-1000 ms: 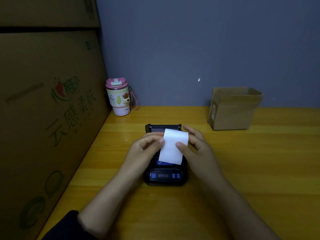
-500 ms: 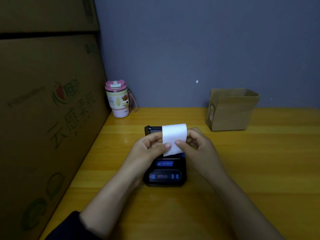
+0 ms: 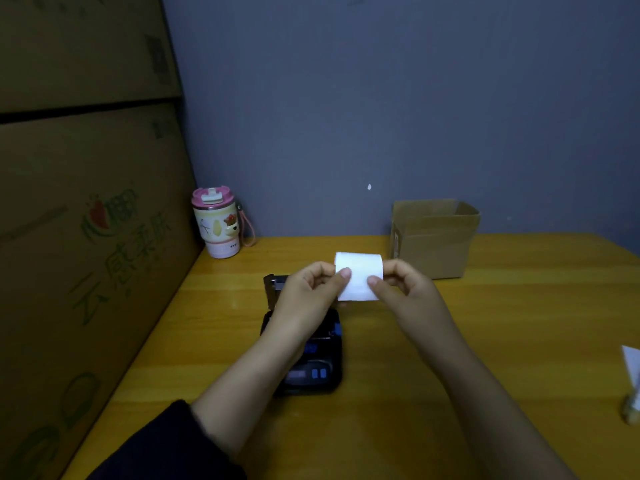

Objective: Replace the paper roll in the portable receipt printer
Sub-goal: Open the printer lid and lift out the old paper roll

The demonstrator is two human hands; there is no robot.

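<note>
The paper roll (image 3: 359, 276) was white, smooth and matt. The printer (image 3: 311, 368) was black plastic, a bit shiny. The tabletop (image 3: 519, 323) was yellow wood, smooth and glossy. The small box (image 3: 434, 237) was dull brown cardboard.

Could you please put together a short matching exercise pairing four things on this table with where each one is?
Things:
1. paper roll
2. receipt printer
3. pink-lidded cup
4. small cardboard box

Places:
A. by the wall, far right of the printer
B. held up between the left hand and right hand
C. back left corner, beside the big cartons
D. flat on the table, under the left forearm

Pairs: 1-B, 2-D, 3-C, 4-A
</note>
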